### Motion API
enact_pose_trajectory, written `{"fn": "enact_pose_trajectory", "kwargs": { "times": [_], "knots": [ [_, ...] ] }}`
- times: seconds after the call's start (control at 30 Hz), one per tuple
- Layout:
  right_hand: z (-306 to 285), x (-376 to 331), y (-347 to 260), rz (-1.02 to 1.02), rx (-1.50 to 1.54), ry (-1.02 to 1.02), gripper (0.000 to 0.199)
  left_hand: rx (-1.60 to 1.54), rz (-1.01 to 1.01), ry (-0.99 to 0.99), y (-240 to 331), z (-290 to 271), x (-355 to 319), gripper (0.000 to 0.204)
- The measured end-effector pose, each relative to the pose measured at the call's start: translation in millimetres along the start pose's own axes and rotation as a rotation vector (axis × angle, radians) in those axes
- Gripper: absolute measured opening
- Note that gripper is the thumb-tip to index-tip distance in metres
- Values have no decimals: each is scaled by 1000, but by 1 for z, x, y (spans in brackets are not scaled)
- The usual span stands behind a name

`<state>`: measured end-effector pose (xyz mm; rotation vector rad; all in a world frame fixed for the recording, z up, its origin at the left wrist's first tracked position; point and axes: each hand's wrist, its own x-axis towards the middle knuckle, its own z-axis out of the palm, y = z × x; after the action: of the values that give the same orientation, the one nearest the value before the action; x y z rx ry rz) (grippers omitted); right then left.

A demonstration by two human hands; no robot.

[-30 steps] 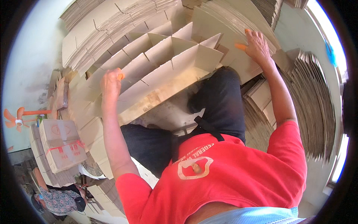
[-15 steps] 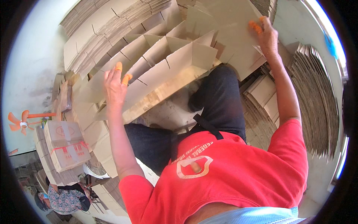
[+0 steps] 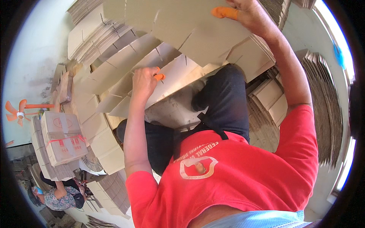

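Note:
My left hand (image 3: pixel 144 81), with orange covers on its fingertips, is closed on the upper edge of a slotted cardboard divider (image 3: pixel 173 72). Upright cardboard strips stand in rows around it, crossing one another. My right hand (image 3: pixel 247 13) is at the top edge of the view, its orange-covered thumb lying against a wide slotted cardboard sheet (image 3: pixel 167 22). That sheet slants over the far part of the strips; the other right fingers are partly cut off.
Stacks of slotted cardboard (image 3: pixel 89 38) lie at the far left, and a tall stack (image 3: pixel 323 106) leans by the right wall. A taped carton (image 3: pixel 64 137) and an orange fan (image 3: pixel 19 114) are at left. Another person (image 3: pixel 61 195) works at lower left.
My left hand has moved right and closed on the divider. My right hand has moved left and farther away, and the wide sheet now covers the far strips.

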<state>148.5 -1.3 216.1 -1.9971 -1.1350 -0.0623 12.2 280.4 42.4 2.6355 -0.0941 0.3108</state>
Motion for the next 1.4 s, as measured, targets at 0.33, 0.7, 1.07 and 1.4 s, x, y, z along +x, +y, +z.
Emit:
{"fn": "enact_pose_trajectory", "kwargs": {
  "times": [0.33,0.7,1.07,1.4],
  "knots": [
    [27,18,-4,-42,-119,-97,47,-21,45,-18,-27,-4,3,27],
    [57,8,19,0,-170,-91,51,-112,-320,69,-6,-49,21,18],
    [61,17,12,146,-209,-362,38,395,-348,75,-126,-50,58,16],
    [99,10,48,-197,-78,-462,61,409,-361,-45,-113,-50,54,12]
  ]
}}
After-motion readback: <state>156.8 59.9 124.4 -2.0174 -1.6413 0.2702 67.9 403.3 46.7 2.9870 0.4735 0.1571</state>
